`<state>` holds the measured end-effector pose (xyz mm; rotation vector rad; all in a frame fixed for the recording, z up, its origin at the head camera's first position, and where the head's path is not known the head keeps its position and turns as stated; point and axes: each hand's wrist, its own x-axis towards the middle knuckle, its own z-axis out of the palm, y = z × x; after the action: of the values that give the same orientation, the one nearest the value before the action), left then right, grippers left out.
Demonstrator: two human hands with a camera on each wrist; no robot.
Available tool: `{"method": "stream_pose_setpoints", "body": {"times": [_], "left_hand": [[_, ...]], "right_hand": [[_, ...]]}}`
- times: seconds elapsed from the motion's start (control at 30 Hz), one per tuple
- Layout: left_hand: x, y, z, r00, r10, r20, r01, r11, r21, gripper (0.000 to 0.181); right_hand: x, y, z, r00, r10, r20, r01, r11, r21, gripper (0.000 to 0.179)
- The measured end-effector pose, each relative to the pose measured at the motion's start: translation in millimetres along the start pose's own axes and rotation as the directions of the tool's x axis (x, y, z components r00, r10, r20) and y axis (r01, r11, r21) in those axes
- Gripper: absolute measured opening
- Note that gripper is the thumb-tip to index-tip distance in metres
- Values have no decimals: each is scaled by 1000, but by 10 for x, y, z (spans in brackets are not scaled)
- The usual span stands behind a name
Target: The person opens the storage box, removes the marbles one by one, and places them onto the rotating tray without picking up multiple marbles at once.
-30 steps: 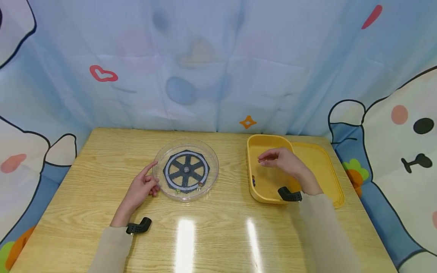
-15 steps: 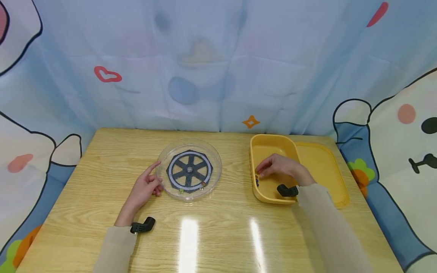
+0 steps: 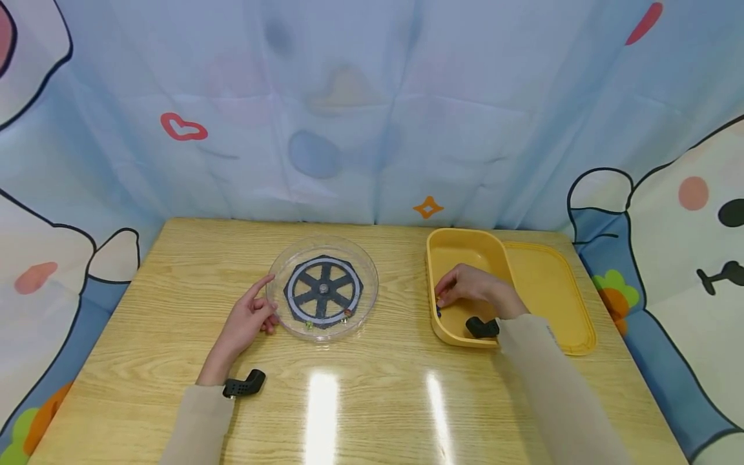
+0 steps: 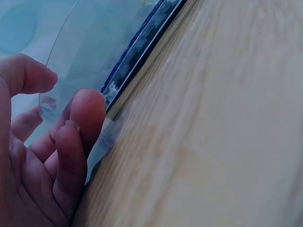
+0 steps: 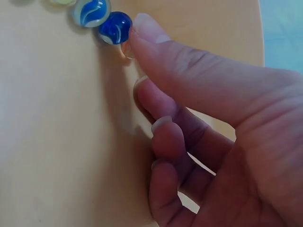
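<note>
My left hand (image 3: 247, 316) is at the left edge of a clear round dish (image 3: 321, 245), fingertips touching its rim; in the left wrist view its fingers (image 4: 89, 111) lie at the transparent wall. A dark six-spoked wheel shape shows through the dish, and two small marbles sit near its front side, one greenish (image 3: 309, 325) and one reddish (image 3: 347, 313). My right hand (image 3: 473, 285) reaches into a yellow box (image 3: 469, 248). Its thumb and forefinger pinch an orange-tinted marble (image 5: 127, 50), mostly hidden by the thumb. Against it sits a dark blue marble (image 5: 115, 28), beside a pale blue-white marble (image 5: 93, 11).
A flat yellow lid (image 3: 549, 284) lies right of the box on the wooden table (image 3: 372, 387). A patterned light-blue curtain (image 3: 349, 129) hangs behind the table and down both sides. Each wrist carries a small black camera.
My right hand has come down into the yellow box, to the marbles along its left wall, and its fingers have closed there. The left hand stays at the dish.
</note>
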<state>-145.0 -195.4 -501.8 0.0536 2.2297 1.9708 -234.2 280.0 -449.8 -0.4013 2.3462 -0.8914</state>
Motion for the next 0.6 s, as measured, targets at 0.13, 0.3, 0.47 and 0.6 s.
{"method": "stream_pose_setpoints", "body": {"times": [0.13,0.3,0.47,0.6], "left_hand": [[3,-18,-7,1000,1,-3,-1,1000,5,62],[1,-32,-5,1000,3,-8,-3,1000,6,61],[11,-39,-1,1000,0,-1,0,1000,6,61],[12,-28,-2,1000,-4,-2,4,1000,10,61]], "right_hand": [[2,-21,15,1000,0,2,0,1000,-9,15],[1,-26,24,1000,-7,16,7,1000,11,12],[-24,-17,-7,1000,-28,5,27,999,24,12],[-46,-14,-31,999,-48,13,47,996,76,14]]}}
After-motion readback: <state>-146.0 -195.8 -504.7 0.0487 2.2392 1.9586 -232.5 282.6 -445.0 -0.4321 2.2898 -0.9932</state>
